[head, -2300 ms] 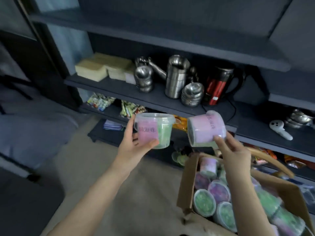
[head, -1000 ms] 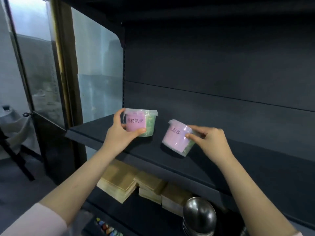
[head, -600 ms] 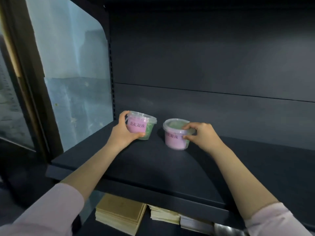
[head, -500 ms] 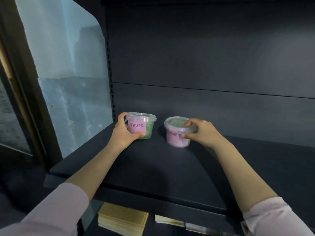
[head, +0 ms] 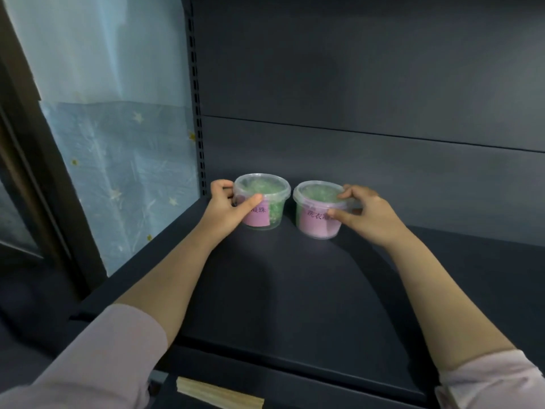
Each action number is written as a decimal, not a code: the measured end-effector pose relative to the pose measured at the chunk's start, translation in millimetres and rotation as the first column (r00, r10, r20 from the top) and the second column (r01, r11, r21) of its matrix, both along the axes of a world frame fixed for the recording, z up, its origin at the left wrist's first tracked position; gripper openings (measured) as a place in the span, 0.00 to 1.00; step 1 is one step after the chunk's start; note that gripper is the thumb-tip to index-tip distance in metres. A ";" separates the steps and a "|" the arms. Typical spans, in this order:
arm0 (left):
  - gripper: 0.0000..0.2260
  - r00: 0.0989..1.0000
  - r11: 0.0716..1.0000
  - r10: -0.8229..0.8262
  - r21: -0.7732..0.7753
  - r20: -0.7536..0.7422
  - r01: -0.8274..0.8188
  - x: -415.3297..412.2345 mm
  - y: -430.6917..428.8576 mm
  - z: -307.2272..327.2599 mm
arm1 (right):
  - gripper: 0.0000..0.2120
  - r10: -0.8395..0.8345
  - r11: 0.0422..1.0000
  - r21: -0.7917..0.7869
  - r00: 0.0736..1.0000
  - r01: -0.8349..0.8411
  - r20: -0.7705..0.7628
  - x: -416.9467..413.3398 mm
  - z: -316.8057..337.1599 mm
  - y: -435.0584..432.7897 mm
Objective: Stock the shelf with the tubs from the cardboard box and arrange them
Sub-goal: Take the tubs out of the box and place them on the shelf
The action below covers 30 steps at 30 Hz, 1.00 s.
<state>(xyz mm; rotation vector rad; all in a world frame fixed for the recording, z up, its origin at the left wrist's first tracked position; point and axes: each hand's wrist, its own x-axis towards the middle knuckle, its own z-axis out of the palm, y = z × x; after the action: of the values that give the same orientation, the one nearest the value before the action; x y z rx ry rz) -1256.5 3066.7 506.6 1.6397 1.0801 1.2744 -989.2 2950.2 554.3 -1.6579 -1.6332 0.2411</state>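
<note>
Shelf (head: 295, 290), right tub (head: 312, 222) now upright

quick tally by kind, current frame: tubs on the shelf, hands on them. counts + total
Clear plastic tubs, pink label, green contents: 2, the left tub and the right tub
Bare hands, each gripping one tub: 2, the left hand and the right hand
Total: 4

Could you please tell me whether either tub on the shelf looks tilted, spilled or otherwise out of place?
Nothing stands out. The left tub and the right tub both stand upright on the dark shelf, lids on, side by side with a small gap. The left hand grips one, the right hand the other.
</note>
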 end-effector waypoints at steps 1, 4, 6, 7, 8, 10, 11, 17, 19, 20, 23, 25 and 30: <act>0.33 1.000 1.000 0.011 0.008 -0.003 -0.011 2.0 1.8 0.6 | 0.15 -0.010 1.000 0.021 1.000 0.010 0.012 -0.6 -1.3 1.0; 0.30 0.998 0.998 0.038 0.053 -0.042 -0.036 9.8 3.0 3.8 | 0.16 -0.027 0.998 0.049 0.999 0.025 0.038 -2.1 -6.5 4.6; 0.29 0.996 0.995 0.063 0.080 -0.062 -0.058 13.4 3.3 5.2 | 0.18 -0.035 0.999 0.042 0.997 0.032 0.065 -3.6 -8.7 6.0; 0.29 0.996 0.995 0.064 0.078 -0.068 -0.059 14.3 4.2 5.5 | 0.20 -0.035 0.999 0.042 0.996 0.031 0.083 -4.7 -9.7 6.2; 0.30 0.997 0.997 0.050 0.062 -0.063 -0.046 14.1 5.5 5.4 | 0.22 -0.033 0.999 0.046 0.994 0.028 0.100 -6.0 -9.9 5.9; 0.32 1.000 0.999 -0.027 -0.026 -0.009 0.027 10.5 8.1 4.7 | 0.22 -0.025 0.997 0.072 0.990 0.015 0.136 -8.9 -9.3 4.2; 0.35 0.997 0.995 -0.068 -0.074 0.026 0.070 7.6 9.5 4.8 | 0.22 -0.022 0.996 0.090 0.989 0.009 0.149 -9.4 -9.5 3.9; 0.34 0.987 0.986 -0.133 -0.091 0.092 0.141 3.1 15.2 0.2 | 0.19 -0.032 0.991 0.130 0.993 0.017 0.113 -11.0 -10.2 4.5; 0.33 0.986 0.986 -0.131 -0.093 0.102 0.141 4.1 17.9 -0.7 | 0.19 -0.031 0.992 0.122 0.995 0.019 0.098 -11.1 -9.6 5.6; 0.33 0.986 0.986 -0.131 -0.095 0.101 0.141 4.1 19.0 -1.4 | 0.19 -0.029 0.993 0.117 0.995 0.018 0.094 -10.9 -9.4 5.6; 0.36 0.989 0.988 -0.119 -0.089 0.083 0.126 4.1 14.8 -1.5 | 0.21 -0.021 0.995 0.100 0.995 0.010 0.101 -11.5 -7.4 1.2; 0.39 0.994 0.992 -0.107 -0.073 0.004 0.107 2.8 6.0 5.9 | 0.24 -0.016 0.996 0.087 0.994 0.006 0.112 -12.3 -1.6 -7.1; 0.32 0.912 0.942 0.170 0.332 -0.372 -0.040 -0.7 -30.9 42.3 | 0.17 -0.141 0.985 0.125 0.966 0.116 0.218 1.6 30.1 -49.2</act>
<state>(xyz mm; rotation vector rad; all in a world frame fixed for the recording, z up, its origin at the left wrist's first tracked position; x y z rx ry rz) -1257.2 3035.9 548.9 2.1811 1.2666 1.2657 -987.7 2900.9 584.4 -1.7477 -1.6625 -0.1065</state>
